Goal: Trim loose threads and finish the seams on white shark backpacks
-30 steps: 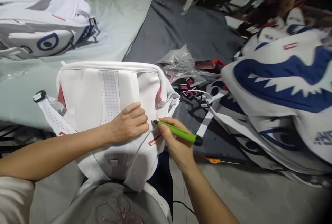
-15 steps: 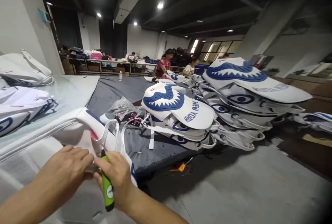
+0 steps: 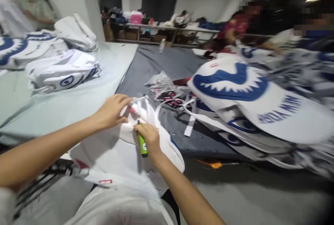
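Note:
A white backpack [image 3: 109, 152] lies in front of me, against the table edge, with a small red-and-white label near its lower side. My right hand [image 3: 150, 136] is closed around a slim green tool with black ends [image 3: 142, 144], its black tip pointing up and away; its exact kind is unclear. On the bag's upper part, my left hand [image 3: 114, 112] rests with thumb and fingers apart, close to the white straps [image 3: 143, 105] and a small red patch. The fabric under the left fingertips is partly hidden.
Stacked white bags with blue shark teeth [image 3: 232, 79] stand at the right. More white bags [image 3: 62, 70] lie on the left table. Clear plastic packets [image 3: 161, 86] and a bottle [image 3: 162, 45] are on the grey cloth. An orange object [image 3: 215, 165] sticks out below. Other people are beyond.
My view has swung left and downward. The left hand has come away from the right hand, its fingers parting. The green tool stays in the right hand.

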`<state>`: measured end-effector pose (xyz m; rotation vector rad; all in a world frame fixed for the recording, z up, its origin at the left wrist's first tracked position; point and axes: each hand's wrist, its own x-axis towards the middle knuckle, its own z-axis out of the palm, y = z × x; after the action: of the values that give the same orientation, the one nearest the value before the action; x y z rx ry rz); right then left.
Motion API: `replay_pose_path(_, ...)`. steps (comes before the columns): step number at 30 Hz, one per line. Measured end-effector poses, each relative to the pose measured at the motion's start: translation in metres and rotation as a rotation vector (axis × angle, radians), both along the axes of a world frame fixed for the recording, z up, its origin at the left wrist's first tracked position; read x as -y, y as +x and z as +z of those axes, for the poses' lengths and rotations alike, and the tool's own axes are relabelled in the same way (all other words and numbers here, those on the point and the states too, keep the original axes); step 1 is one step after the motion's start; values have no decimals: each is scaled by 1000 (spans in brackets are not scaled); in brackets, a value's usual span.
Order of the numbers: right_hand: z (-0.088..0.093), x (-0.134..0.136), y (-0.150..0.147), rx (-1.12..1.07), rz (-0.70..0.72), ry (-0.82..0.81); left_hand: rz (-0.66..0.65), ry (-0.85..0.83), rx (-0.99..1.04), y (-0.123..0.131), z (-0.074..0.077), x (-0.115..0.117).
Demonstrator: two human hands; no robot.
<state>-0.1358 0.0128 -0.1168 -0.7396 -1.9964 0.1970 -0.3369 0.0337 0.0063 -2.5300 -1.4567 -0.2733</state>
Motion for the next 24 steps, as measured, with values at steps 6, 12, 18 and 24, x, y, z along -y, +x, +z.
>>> replay_pose_path(6,-11,29,0,-73,101,-51,102,-157,-245,17,-24,-44)
replay_pose_path(12,-2,16,5,-19,120,-105,-41,-85,-327,14,-38,-27)
replay_pose_path(18,5,-7,11,42,28,-160,96,-158,-358,19,-46,-32)
replay_pose_path(24,7,-39,3,394,-345,-104,148,-133,-265,18,-51,-34)
